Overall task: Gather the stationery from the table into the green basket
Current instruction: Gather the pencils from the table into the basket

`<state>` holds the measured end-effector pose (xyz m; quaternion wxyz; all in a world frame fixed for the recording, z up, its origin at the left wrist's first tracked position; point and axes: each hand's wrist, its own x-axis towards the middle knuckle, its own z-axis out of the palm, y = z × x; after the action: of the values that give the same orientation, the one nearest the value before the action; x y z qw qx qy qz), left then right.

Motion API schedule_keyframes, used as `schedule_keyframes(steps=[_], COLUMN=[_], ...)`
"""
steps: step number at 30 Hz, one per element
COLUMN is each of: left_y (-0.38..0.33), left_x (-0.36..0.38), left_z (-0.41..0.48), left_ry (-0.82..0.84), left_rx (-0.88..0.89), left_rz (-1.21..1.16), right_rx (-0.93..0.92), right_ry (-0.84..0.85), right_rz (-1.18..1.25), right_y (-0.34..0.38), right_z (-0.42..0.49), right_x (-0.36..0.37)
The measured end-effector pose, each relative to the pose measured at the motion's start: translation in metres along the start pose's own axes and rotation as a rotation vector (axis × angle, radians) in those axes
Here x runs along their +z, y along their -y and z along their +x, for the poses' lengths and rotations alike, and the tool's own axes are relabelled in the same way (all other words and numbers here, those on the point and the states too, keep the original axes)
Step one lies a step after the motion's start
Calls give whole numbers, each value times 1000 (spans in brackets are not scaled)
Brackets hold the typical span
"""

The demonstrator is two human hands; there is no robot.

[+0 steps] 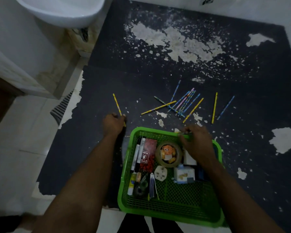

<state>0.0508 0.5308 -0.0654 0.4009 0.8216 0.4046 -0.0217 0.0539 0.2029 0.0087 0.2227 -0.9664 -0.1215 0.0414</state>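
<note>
A: Which step is this?

B: Collecting the pencils, I'd say. The left hand [114, 121], left of centre, has its fingers curled round the lower end of a lone yellow pencil [118, 104] lying on the dark tabletop [158, 73]. The pencil does not look lifted yet.

A: And the other hand?

B: The right hand [197, 142] sits over the far rim of the green basket [171, 215], fingers bent. Something thin shows at its fingertips, but I cannot tell whether it pinches that, grips the rim or merely rests there.

A: Where is the basket?

B: Lower centre, nearest the person. Already inside are markers [138, 152], a tape roll [168, 154] and a white plug [160, 173], with small boxes beside them.

A: What remains?

B: A crossed heap of pencils [183, 102] right of centre, plus a yellow one [214, 107] and a blue one [225, 107] further right, all well apart from the left hand.

A: So the next move?

B: Probably carry the lone pencil right and down over the near-left rim, then reach past the far rim for the heap. Thin pencils lying flat call for a fingertip pinch or a sweep together.

A: Room to work?

B: Plenty of bare surface beyond the pencils. The ragged left edge lies near the left hand; the basket's near side seems to sit at the front edge, so pushing on it risks tipping.
</note>
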Motion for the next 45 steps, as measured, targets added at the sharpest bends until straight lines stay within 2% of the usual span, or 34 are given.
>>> schedule_keyframes(steps=[7, 11, 13, 17, 20, 22, 24, 26, 28, 30, 36, 39, 45], left_y=[-8, -15, -16, -20, -33, -44, -53, -59, -58, -49, -20, -14, -13], left_x=[-1, 0, -4, -25, -43, -49, -50, -42, -28, -9, 56, 69, 75], left_z=[13, 12, 6, -18, -60, -95, -128, -155, -179, -202, -242, -252, -250], left_ry=[35, 38, 54, 149, 296, 426, 593, 752, 822, 882, 834, 725, 776], left_rx=[44, 21, 61, 363, 655, 805, 886, 922, 963, 981, 1014, 1099, 1109], left_rz=[376, 370, 293, 10, -65, -32, 80, 306, 613, 750, 999, 1127, 1139], right_rx=[106, 147, 170, 219, 278, 321, 331, 330, 333, 334, 341, 348, 338], right_ry=[-23, -43, -53, -104, -34, -9, 6, 20, 25, 34, 34, 31, -2], right_rz=[-83, -58, -45, 24, 333, 477, 533, 557, 571, 573, 617, 646, 642], right_y=[-26, -34, -39, -52, -60, -61, -63, -64, -67, -69, -69, -71, -74], right_z=[-10, -12, -16, -24, -27, -27, -25, -24, -24, -23, -22, -23, -24], right_x=[-4, -7, -12, -20, -21, -21, -20, -20, -20, -20, -18, -16, -11])
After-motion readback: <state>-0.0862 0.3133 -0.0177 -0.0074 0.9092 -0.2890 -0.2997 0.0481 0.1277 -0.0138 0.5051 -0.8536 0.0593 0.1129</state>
